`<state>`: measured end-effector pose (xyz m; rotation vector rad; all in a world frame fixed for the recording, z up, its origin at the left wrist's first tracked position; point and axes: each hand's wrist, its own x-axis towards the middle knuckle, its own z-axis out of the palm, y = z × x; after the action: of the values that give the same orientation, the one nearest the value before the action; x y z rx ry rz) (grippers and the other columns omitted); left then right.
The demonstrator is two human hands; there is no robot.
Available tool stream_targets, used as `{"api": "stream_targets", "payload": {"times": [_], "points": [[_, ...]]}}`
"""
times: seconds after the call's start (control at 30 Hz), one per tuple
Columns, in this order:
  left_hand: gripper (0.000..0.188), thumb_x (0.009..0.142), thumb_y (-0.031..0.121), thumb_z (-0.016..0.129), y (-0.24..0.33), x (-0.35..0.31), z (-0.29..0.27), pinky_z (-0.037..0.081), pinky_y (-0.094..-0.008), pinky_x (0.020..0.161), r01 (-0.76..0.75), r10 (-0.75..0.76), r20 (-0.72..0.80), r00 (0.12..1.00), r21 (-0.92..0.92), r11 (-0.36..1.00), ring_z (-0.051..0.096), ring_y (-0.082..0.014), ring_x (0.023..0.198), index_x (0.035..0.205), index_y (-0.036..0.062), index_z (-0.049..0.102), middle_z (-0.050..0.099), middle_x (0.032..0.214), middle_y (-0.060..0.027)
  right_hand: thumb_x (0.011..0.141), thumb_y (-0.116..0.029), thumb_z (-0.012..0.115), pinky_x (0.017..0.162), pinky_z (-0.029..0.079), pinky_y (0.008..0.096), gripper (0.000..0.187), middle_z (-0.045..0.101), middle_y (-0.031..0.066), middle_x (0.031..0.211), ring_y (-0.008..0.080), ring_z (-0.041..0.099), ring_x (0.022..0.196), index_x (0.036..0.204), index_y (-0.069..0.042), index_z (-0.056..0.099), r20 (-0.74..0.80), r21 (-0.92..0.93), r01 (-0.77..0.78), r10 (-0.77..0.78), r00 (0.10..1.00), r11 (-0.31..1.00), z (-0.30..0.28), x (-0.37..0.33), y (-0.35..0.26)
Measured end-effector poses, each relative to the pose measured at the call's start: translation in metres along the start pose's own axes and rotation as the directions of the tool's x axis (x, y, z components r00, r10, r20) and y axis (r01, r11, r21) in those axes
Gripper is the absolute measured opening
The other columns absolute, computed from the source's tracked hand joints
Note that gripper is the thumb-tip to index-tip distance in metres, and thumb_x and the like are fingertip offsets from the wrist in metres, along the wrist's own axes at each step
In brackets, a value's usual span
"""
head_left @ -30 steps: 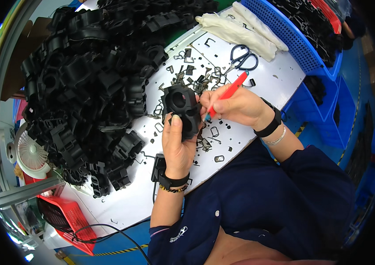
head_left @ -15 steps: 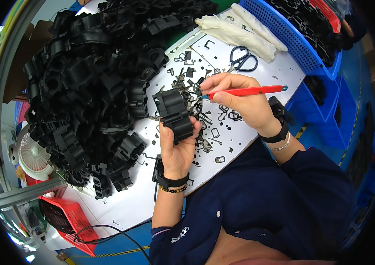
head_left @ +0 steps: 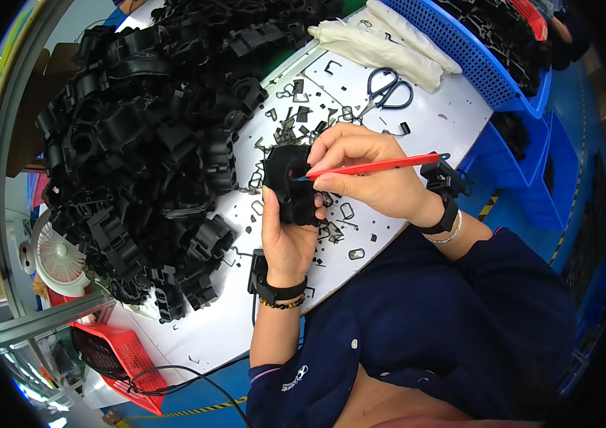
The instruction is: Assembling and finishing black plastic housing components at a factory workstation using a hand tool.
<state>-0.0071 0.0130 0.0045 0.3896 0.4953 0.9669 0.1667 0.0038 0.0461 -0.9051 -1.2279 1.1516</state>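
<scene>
My left hand [head_left: 289,246] is closed round a black moulded plastic part [head_left: 285,178], holding it up over the table with a flat face toward me. In my right hand [head_left: 367,171] is a slim red-handled trimming tool [head_left: 396,164], gripped like a pen. Its tip meets the part near an opening on the right side; the fingers and the dark plastic hide the exact contact. Many small black offcuts [head_left: 289,135] lie scattered on the white table [head_left: 232,335] under and around both hands.
A big heap of black plastic parts [head_left: 132,121] covers the table's left side. Beyond my right hand lie dark-handled scissors [head_left: 391,91] and white cloth gloves [head_left: 381,46]. Blue crates [head_left: 460,50] stand at the right, a red basket [head_left: 128,357] and a fan [head_left: 60,253] at the left.
The black part has been turned in my left hand, so a flatter face shows. My right hand has moved down and left, bringing the tool's tip onto the part.
</scene>
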Motion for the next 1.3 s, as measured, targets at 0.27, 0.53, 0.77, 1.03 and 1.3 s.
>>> {"api": "stream_targets", "payload": {"times": [0.27,0.53,0.77,1.03,1.3], "points": [[0.047,0.105,0.047,0.040,-0.001,0.001,-0.003,0.053,-0.0299,0.073,0.009,-0.009,-0.001,1.000,-0.020,1.000,0.060,-0.0183,0.087,0.129,0.0082,0.051,0.061,0.108,-0.0088,0.086,-0.001,0.072,0.069,0.057,0.0227,0.005,0.058,0.0072,0.104,0.0103,0.065,0.080,0.087,0.003,0.070,0.022,-0.215,0.112,-0.110,0.994,0.970,-0.002,0.001,-0.001],[0.048,0.105,0.047,0.039,-0.002,-0.001,-0.001,0.052,-0.0325,0.075,-0.006,0.006,0.026,1.000,0.000,1.000,0.059,-0.0198,0.090,0.131,0.0075,0.051,0.060,0.111,-0.0095,0.083,-0.001,0.075,0.075,0.052,0.0238,0.006,0.062,0.0065,0.103,0.0107,0.062,0.087,0.088,0.001,0.072,0.018,-0.087,-0.008,0.010,1.000,0.996,-0.006,0.001,-0.005],[0.048,0.105,0.045,0.041,-0.002,-0.001,-0.004,0.052,-0.0331,0.077,-0.029,0.028,0.017,0.999,0.065,0.997,0.059,-0.0192,0.092,0.131,0.0066,0.052,0.062,0.111,-0.0090,0.082,0.001,0.075,0.075,0.053,0.0253,0.006,0.064,0.0061,0.101,0.0116,0.063,0.088,0.087,0.000,0.072,0.006,-0.046,-0.077,0.078,0.997,0.996,-0.003,0.001,-0.009],[0.047,0.103,0.038,0.049,-0.003,0.002,-0.001,0.054,-0.0366,0.088,-0.080,0.081,0.003,0.997,0.182,0.980,0.062,-0.0206,0.102,0.136,0.0050,0.045,0.061,0.118,-0.0108,0.078,0.004,0.076,0.072,0.053,0.0308,0.020,0.072,0.0118,0.101,0.0230,0.064,0.084,0.096,0.000,0.069,0.135,-0.494,0.369,-0.350,0.927,0.787,-0.003,0.001,0.001],[0.050,0.105,0.040,0.042,0.000,-0.003,-0.001,0.051,-0.0409,0.091,-0.037,0.038,0.064,0.997,-0.018,0.999,0.059,-0.0230,0.101,0.143,0.0079,0.044,0.057,0.123,-0.0111,0.078,0.006,0.073,0.068,0.053,0.0333,0.017,0.071,0.0127,0.096,0.0267,0.065,0.079,0.092,0.001,0.064,-0.031,-0.765,0.405,-0.656,0.754,0.501,-0.022,0.014,0.005]]}}
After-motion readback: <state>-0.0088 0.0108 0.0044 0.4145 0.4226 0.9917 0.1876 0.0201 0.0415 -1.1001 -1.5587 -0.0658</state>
